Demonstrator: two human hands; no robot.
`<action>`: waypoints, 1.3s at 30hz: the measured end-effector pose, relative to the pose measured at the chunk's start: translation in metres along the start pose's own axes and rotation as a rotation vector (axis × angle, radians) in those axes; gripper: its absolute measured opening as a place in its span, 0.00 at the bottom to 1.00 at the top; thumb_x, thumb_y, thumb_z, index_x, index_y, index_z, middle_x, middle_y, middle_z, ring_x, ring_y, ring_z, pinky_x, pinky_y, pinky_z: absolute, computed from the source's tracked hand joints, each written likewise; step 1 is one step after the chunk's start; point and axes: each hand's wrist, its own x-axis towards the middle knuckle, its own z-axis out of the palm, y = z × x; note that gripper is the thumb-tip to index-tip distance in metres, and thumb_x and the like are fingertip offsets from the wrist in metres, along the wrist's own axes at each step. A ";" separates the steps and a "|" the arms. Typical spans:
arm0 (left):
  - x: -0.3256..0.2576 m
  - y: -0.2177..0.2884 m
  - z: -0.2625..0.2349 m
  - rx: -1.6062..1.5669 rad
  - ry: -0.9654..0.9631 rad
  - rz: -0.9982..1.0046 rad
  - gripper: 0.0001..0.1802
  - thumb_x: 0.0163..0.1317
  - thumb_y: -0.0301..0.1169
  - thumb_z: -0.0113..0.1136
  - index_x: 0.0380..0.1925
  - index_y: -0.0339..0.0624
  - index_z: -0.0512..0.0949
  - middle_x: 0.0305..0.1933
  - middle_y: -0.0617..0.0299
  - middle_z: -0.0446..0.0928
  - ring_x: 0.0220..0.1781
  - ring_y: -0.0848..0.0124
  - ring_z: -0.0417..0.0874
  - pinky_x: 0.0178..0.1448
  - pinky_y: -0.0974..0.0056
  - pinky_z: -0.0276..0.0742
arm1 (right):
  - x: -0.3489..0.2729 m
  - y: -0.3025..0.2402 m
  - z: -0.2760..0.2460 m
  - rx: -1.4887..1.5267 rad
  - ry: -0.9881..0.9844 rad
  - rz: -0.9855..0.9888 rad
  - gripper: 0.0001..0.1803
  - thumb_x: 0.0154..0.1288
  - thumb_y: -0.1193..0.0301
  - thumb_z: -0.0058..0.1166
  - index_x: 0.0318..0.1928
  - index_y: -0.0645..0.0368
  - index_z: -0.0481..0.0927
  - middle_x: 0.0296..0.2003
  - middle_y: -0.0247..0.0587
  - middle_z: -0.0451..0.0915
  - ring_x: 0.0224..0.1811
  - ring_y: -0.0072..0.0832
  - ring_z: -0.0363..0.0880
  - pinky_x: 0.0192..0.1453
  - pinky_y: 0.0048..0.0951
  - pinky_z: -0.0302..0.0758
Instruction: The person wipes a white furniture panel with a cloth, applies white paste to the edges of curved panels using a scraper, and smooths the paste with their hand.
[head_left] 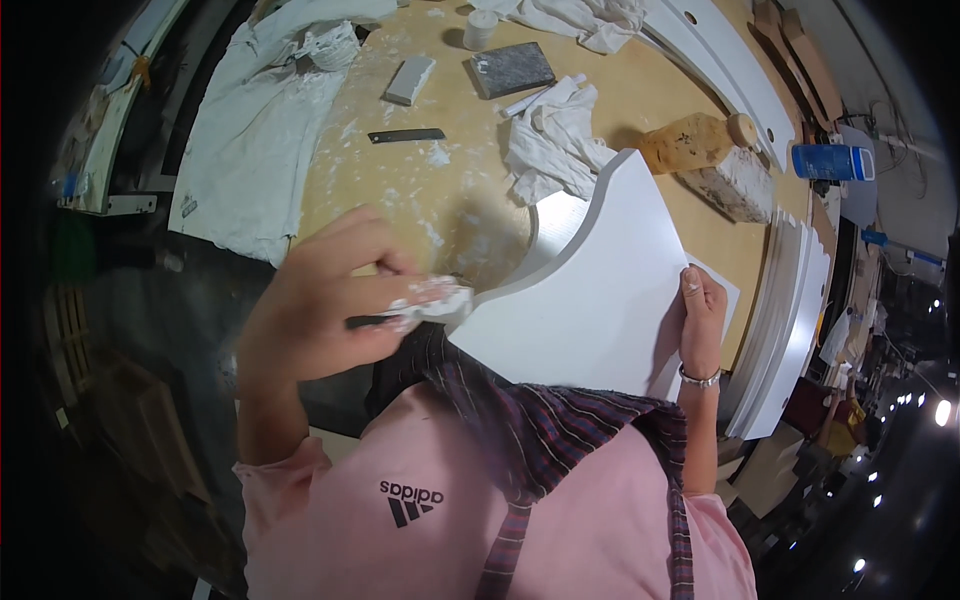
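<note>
"Where is the white board [590, 300]?"

"It's sitting in front of the person's tummy, at the near side of the bench [390, 185]. Its near edge is meeting the checked apron [560, 425]."

"What are the hands doing?"

"The left hand [345, 285] is curling tight around a small white-smeared thing [457, 301] by the board's left corner. The right hand [704, 305] is pinching the right edge, thumb on top."

"Is there room to move?"

"Some. Bare bench is showing between the left hand and the flat dark blade [407, 135]. A crumpled cloth [555, 140] is crowding the far tip, and long white strips [785, 330] are lying right of the right hand."

"Which way is it pointing?"

"Its tip is pointing away from the person, and its wavy edge is facing left and away. I can't tell its long way."
</note>
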 end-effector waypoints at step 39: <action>0.047 -0.019 0.045 -0.280 0.095 0.247 0.19 0.39 0.19 0.63 0.37 0.40 0.84 0.31 0.62 0.74 0.34 0.64 0.74 0.36 0.64 0.71 | 0.000 0.006 0.010 0.048 -0.057 -0.045 0.24 0.72 0.59 0.47 0.23 0.61 0.60 0.20 0.28 0.53 0.26 0.19 0.50 0.28 0.27 0.51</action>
